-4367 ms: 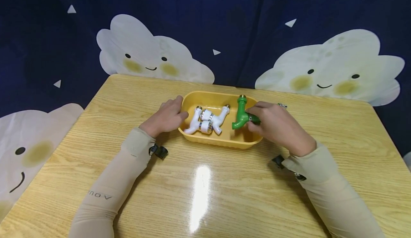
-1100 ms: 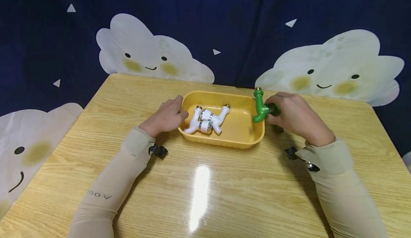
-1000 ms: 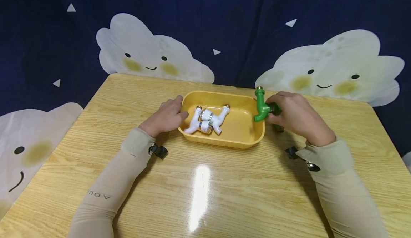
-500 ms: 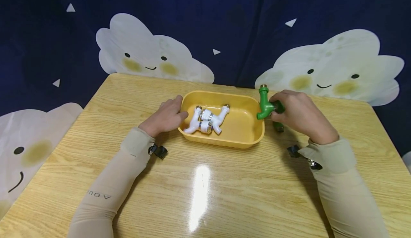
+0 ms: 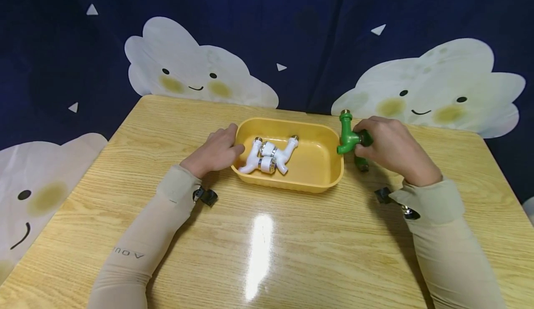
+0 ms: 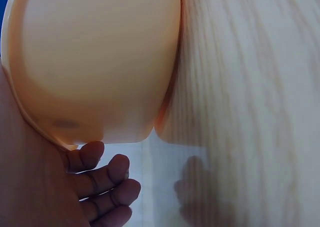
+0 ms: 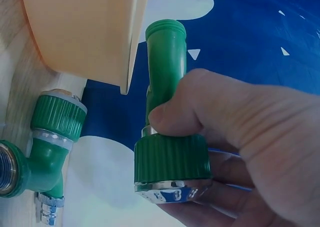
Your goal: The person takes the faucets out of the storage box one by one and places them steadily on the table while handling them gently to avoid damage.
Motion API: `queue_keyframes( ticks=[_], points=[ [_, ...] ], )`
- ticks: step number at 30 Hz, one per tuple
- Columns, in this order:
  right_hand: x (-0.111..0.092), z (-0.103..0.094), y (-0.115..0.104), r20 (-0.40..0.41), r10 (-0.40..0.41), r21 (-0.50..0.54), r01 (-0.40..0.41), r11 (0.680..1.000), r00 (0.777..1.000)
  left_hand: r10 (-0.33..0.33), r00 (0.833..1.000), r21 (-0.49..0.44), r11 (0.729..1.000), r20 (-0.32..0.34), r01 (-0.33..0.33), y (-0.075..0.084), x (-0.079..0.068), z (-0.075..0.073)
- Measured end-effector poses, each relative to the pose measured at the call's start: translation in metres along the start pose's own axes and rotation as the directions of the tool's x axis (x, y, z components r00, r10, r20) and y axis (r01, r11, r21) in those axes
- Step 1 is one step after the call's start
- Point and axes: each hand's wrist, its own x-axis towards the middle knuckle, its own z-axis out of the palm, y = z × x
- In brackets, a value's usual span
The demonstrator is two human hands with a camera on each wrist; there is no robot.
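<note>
My right hand (image 5: 390, 147) grips a green tap (image 5: 347, 130) by its ribbed knob (image 7: 172, 157), thumb on the near side and fingers behind. This tap is raised beside the right end of a yellow plastic basin (image 5: 319, 163), its brass-threaded inlet pointing up and back. At the basin's left end my left hand (image 5: 214, 151) holds the rim, thumb over the edge and the other fingers (image 6: 119, 168) curled outside the wall. Two white taps (image 5: 252, 155) with chrome collars lie together in the basin's left half. A second green tap (image 7: 52, 159) lies on the table below my right hand, mostly hidden in the head view.
The wooden table (image 5: 200, 262) extends round the basin, with a bright light reflection in front. A dark blue curtain (image 5: 308, 31) with smiling clouds hangs behind the back edge. Wrist cameras (image 5: 206, 196) are strapped to both wrists.
My right hand has carried the green tap from over the basin rightward past its right rim, lately moving slowly. The second green tap now shows below the hand. Left hand and white taps stayed still.
</note>
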Motion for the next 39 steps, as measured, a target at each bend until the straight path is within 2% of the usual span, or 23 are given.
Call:
queue_keyframes(
  ticks=[9, 21, 39],
  points=[
    [0.001, 0.001, 0.004, 0.003, 0.006, 0.002, -0.006, 1.000, 1.000, -0.004, 1.000, -0.012, 1.000, 0.002, 0.004, 0.003, -0.002, -0.001],
    [0.003, 0.003, 0.015, 0.041, 0.076, 0.028, -0.077, 0.997, 0.996, -0.012, 1.000, -0.004, 1.000, -0.002, 0.012, 0.002, -0.001, 0.000],
    [0.002, 0.002, 0.022, 0.052, 0.088, 0.039, -0.090, 0.995, 0.995, 0.010, 0.999, 0.037, 0.999, -0.039, -0.009, 0.001, -0.001, 0.000]
  ],
)
